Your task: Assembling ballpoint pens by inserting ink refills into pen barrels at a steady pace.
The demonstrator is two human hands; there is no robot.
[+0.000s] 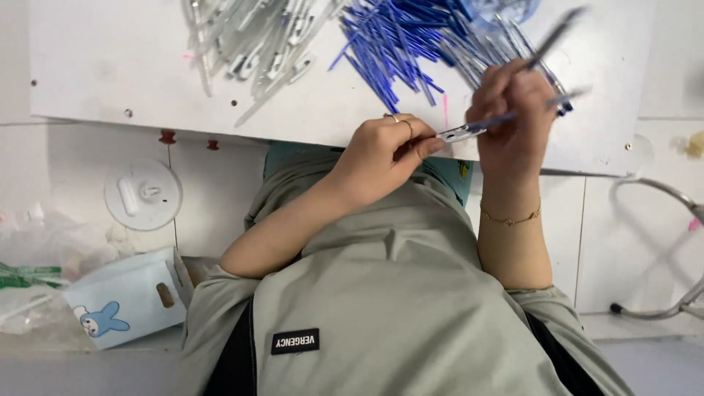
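Note:
My left hand (381, 152), with rings on its fingers, pinches the near end of a clear pen barrel (460, 133) at the front edge of the white table board (132, 81). My right hand (513, 121), a thin gold bracelet on its wrist, grips the same barrel farther along. It also holds two more thin pen parts (555, 35) that stick up and to the right, blurred. Just beyond both hands lies a heap of blue refills (396, 44). A heap of clear barrels and caps (257, 44) lies farther left on the board.
A light blue paper bag with a cartoon rabbit (125, 297) stands on the floor at the left beside crumpled plastic bags (37, 242). A round white wall hook (143, 194) sits below the board. Bent metal tubing (660, 312) is at the right.

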